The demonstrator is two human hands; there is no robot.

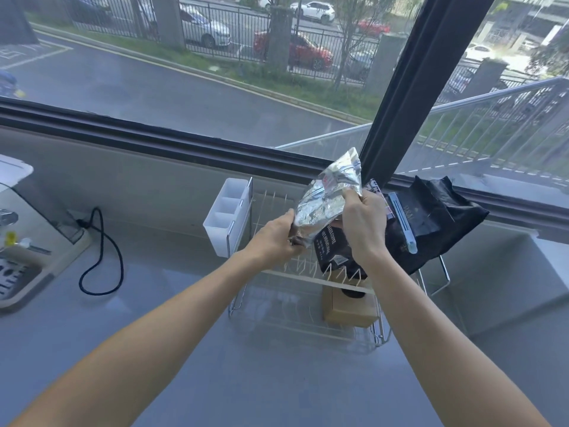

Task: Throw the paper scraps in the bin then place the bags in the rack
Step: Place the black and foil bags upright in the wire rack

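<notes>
Left hand [277,238] and right hand [365,224] gripping silver bag [326,195], rack [308,282] partly hidden

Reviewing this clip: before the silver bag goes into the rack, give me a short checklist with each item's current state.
1. Silver bag held by both hands: ok, left hand at its lower end, right hand on its right edge.
2. Bag above the rack: ok.
3. Free slots in the rack: ok, its left half is bare.
4. Black bags already racked on the right: ok.
5. Silver bag sealed: cannot tell.
6. Paper scraps binned: cannot tell, no bin in view.
</notes>
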